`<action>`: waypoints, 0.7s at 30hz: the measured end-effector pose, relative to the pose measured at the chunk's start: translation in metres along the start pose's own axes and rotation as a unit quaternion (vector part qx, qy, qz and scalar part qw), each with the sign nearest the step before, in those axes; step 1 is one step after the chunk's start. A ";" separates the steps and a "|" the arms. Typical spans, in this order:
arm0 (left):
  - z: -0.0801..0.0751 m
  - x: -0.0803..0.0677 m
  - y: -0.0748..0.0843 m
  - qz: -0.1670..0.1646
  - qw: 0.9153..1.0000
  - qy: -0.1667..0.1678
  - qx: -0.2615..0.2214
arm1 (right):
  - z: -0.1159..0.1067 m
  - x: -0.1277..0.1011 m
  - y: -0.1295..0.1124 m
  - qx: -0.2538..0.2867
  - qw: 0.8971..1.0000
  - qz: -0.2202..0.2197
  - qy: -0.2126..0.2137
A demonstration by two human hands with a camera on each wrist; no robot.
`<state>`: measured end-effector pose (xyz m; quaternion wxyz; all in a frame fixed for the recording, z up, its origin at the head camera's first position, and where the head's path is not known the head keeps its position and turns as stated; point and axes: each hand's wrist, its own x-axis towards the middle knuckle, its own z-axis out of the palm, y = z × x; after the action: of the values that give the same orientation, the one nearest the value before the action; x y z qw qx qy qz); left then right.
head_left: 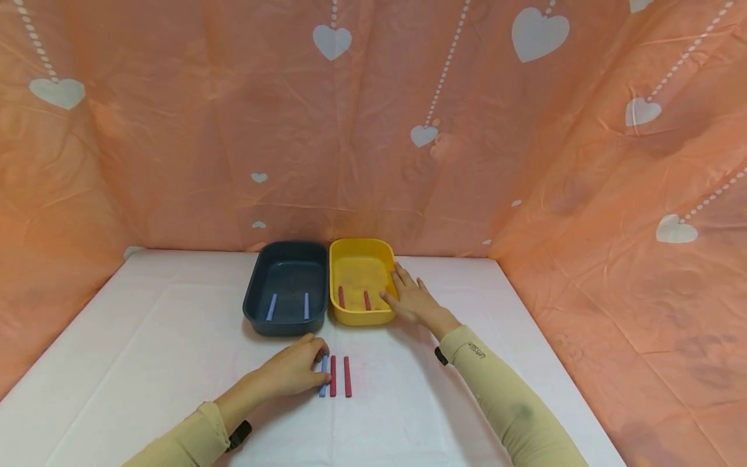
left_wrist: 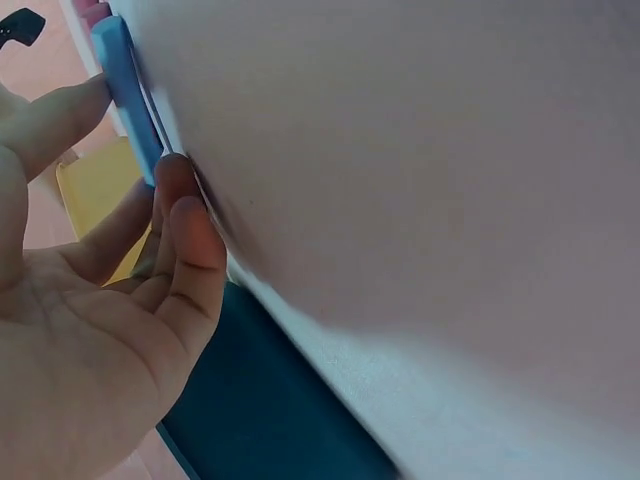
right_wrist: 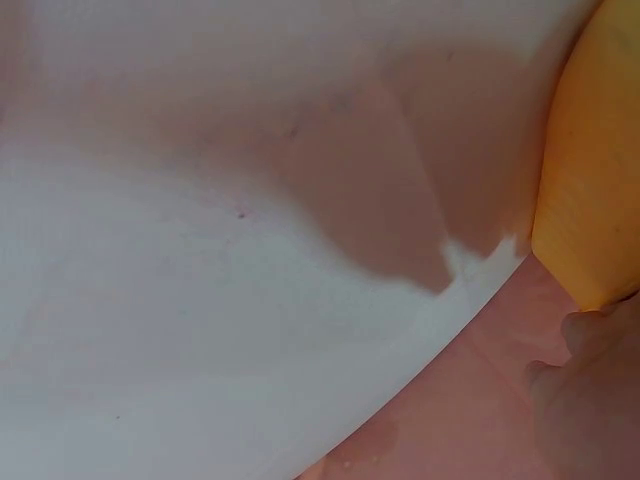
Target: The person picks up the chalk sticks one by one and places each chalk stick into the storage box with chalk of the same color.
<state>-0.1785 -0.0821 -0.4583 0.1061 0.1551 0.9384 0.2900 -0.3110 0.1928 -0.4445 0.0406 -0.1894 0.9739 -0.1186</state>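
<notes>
1. The left hand (head_left: 294, 371) had its thumb and fingertips (left_wrist: 180, 200) pinched on the blue stick (head_left: 323, 376), which lay on the white table (head_left: 146, 363).
2. Just beside that stick lay two red sticks (head_left: 340, 376), side by side.
3. The right hand (head_left: 408, 297) rested with straight, relaxed fingers against the yellow tray (head_left: 357, 263), holding nothing.
4. The yellow tray held two red sticks; the dark blue tray (head_left: 286, 259) touching it held two blue ones.

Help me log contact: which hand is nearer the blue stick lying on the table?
Left. The left hand touches the blue stick with its fingers; the right hand rests farther back against the yellow tray.
</notes>
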 end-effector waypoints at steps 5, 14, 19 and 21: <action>0.002 0.001 -0.003 0.000 0.999 0.007 -0.048 | 0.000 0.000 -0.001 -0.001 1.000 0.000 -0.001; 0.000 -0.001 -0.002 0.060 0.990 0.018 -0.125 | 0.000 0.000 -0.001 -0.001 1.000 0.006 -0.004; 0.002 -0.001 -0.003 0.089 0.984 0.021 -0.154 | -0.001 -0.001 -0.002 0.000 1.000 0.004 -0.003; 0.003 -0.001 -0.003 0.092 0.981 0.017 -0.167 | -0.001 -0.001 -0.002 0.001 1.000 0.002 -0.002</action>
<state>-0.1778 -0.0836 -0.4623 0.0869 0.2160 0.8601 0.4540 -0.3095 0.1920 -0.4429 0.0430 -0.1878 0.9740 -0.1192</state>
